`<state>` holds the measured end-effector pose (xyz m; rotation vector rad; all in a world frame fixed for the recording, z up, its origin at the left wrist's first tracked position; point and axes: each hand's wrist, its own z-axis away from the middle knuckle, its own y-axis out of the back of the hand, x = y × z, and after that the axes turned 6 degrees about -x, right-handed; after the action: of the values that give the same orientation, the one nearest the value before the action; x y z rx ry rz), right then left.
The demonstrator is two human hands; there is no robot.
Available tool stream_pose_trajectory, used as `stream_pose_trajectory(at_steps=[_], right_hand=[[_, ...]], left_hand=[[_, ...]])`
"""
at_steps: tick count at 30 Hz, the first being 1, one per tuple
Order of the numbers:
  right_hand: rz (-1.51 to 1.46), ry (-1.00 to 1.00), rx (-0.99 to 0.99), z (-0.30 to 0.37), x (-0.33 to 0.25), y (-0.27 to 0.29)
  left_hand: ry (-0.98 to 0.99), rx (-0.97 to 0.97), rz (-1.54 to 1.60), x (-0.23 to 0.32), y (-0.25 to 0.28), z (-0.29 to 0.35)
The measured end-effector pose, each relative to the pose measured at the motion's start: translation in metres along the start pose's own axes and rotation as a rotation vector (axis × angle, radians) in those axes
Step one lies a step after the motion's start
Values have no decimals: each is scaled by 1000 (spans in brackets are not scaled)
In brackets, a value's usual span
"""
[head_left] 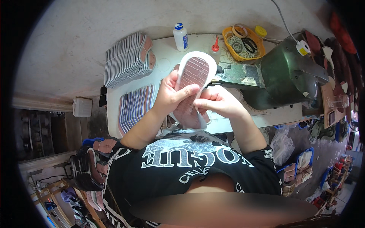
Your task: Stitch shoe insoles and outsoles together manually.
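- Left hand (169,93): partly curled, grasping sole (194,72) by left edge, thumb on top.
- Right hand (222,102): curled, pinching right edge.
- Sole: above surface (166,46); long axis points away from torso, leaning right.

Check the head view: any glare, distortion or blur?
Head view: soft sheen on the green machine; the white table looks bowed; rim black; a smooth blur masks the bottom middle; the left hand, right hand and held sole look reasonably sharp.
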<state>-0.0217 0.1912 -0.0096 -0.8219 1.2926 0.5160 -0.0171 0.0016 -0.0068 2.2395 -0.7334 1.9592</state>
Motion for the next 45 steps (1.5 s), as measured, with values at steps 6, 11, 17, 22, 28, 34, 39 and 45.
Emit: stream_pose_trajectory(at_steps=[6,11,17,22,28,34,39,45], right_hand=[[312,50,246,-7,5,-9],[-119,-102,68,6,23,6],[-296,-61,321,23,46,-12],[-276,-97,376,35,43,-9],[-364,-76,458,37,36,0],[-457,-57,482,38,45,8],[-647,-270,244,39,52,-1],[-642,-148,368,25,51,-14]], left_hand=[[21,135,-131,-19,0,-6],[78,269,111,-24,6,-36],[87,202,-422,-60,33,-57],[60,206,-552,-70,22,-62],[66,248,-582,-73,13,-74],[187,285,-783,-61,8,-83],[222,286,-836,-60,13,-89],[359,218,-794,-60,25,-102]])
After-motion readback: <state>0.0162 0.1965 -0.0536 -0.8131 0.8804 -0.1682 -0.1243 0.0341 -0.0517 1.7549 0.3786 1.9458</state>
